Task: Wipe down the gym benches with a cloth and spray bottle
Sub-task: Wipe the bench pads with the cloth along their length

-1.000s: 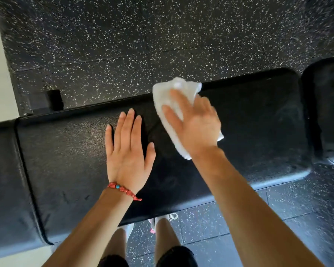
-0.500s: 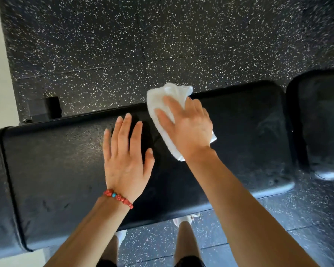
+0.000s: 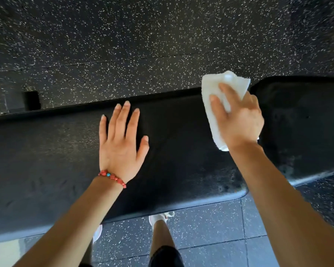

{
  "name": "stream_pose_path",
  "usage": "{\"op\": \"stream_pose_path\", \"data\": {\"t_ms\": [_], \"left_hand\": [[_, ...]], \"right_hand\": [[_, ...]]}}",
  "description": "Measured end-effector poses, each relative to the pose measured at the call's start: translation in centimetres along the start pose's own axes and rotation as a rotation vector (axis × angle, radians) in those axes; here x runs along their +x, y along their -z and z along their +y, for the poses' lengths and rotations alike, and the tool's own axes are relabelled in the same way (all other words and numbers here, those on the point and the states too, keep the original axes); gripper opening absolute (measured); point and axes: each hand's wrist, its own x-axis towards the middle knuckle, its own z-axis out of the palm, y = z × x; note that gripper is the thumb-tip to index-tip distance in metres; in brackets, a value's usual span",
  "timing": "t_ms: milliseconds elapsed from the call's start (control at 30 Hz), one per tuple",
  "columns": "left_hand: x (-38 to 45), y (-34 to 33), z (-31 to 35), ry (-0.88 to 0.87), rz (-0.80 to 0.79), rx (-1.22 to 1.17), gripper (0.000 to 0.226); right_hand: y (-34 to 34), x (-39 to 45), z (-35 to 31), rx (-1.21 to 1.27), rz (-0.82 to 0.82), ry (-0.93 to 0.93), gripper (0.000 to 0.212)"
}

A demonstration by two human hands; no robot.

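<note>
**Midway, judging by the pad: wiping at the far edge of the bench**

Here the right hand (image 3: 239, 120) presses a folded white cloth (image 3: 215, 105) onto the black bench pad (image 3: 172, 151), close to the pad's far edge and near its right end, where a narrow gap separates it from a second pad (image 3: 305, 120). The fingers lie spread over the cloth rather than curled round it, and part of the cloth overhangs the far edge. The left hand (image 3: 120, 143) rests flat on the middle of the same pad, fingers straight and slightly fanned, holding nothing; a red beaded bracelet (image 3: 113, 177) sits at its wrist.

As for progress, it looks partial. The pad carries faint smears and dull patches near its front right corner and on the second pad's near edge, which may be damp streaks or wear; I cannot tell which. Nothing marks any section as finished. The spray bottle is nowhere in view, so whether spraying is done cannot be judged. The second pad and any other benches most likely remain. Speckled rubber flooring (image 3: 162, 45) lies beyond the far edge.
</note>
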Motion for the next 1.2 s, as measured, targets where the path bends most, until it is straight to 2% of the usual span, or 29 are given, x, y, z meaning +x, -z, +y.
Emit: {"op": "stream_pose_path", "data": {"t_ms": [133,367,467,633,733,833,933,1033,1100,1200], "left_hand": [[0.0,-0.1,0.1,0.005,0.019,0.007,0.053],[-0.2,0.4,0.8,0.036,0.052,0.021,0.052],[-0.6,0.9,2.5,0.064,0.068,-0.050,0.053],[-2.4,-0.3,5.8,-0.096,-0.039,-0.058,0.054],[-3.1,-0.8,5.7,-0.145,-0.091,-0.022,0.055],[-3.1,-0.9,5.3,-0.164,-0.100,-0.011,0.056],[-3.0,-0.9,5.4,-0.164,-0.096,-0.024,0.056],[-3.1,-0.7,5.4,-0.161,-0.103,-0.074,0.054],[-3.2,-0.3,5.1,-0.174,-0.120,-0.124,0.052],[-3.5,0.7,4.2,-0.180,-0.145,-0.164,0.051]], "right_hand": [[0.7,-1.2,0.6,0.042,-0.019,-0.083,0.038],[4.3,-11.6,2.1,0.084,-0.074,-0.191,0.037],[3.8,-9.8,2.0,0.089,-0.096,-0.175,0.039],[2.4,-3.7,1.9,0.121,-0.172,-0.310,0.049],[2.9,-5.3,2.4,0.118,-0.131,-0.324,0.049],[3.9,-9.4,2.6,0.140,-0.092,-0.430,0.055],[4.2,-12.6,1.7,0.087,-0.016,-0.495,0.045],[3.4,-15.1,-1.6,0.019,0.084,-0.387,0.034],[2.9,-16.7,-4.7,0.054,0.066,-0.246,0.030],[3.0,-17.6,-7.1,0.117,0.023,-0.191,0.031]]}}
